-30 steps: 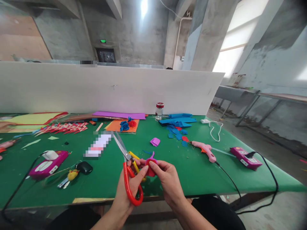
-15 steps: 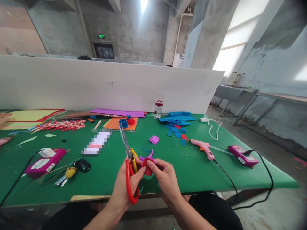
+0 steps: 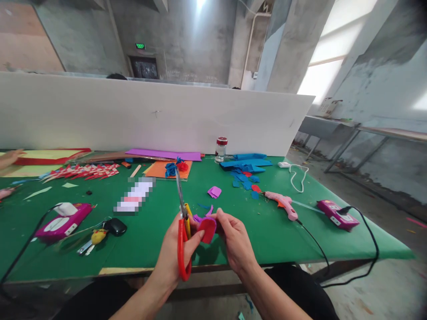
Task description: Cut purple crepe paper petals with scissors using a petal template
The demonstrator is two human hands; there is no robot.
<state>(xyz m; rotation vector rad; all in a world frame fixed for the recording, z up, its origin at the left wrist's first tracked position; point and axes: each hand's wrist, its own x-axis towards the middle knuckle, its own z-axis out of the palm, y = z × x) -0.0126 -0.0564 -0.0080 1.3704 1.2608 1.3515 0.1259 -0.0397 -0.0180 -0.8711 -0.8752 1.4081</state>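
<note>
My left hand (image 3: 175,244) is closed around scissors (image 3: 182,249) with red and yellow handles, their blades pointing up and away. Its thumb also presses a red paper petal (image 3: 208,230) with purple paper (image 3: 209,217) behind it. My right hand (image 3: 235,240) is at the right edge of these papers, fingers bent and thumb raised off the red face; its exact hold is partly hidden. Beyond the hands lies a small stack of purple petals (image 3: 214,192). Blue and red paper flowers (image 3: 176,167) rest on an orange sheet (image 3: 156,170), just past the scissor tips.
A pink glue gun (image 3: 283,203), a magenta power strip (image 3: 336,215) and blue paper scraps (image 3: 245,180) are on the right. Another power strip (image 3: 65,222) and keys (image 3: 97,238) lie left. A jar (image 3: 220,150) stands before the white board (image 3: 187,120). Another person's hand (image 3: 10,158) is far left.
My right thumb has come off the red petal and moved up to its right edge. More of the red paper shows. The scissors have turned slightly more upright in my left hand.
</note>
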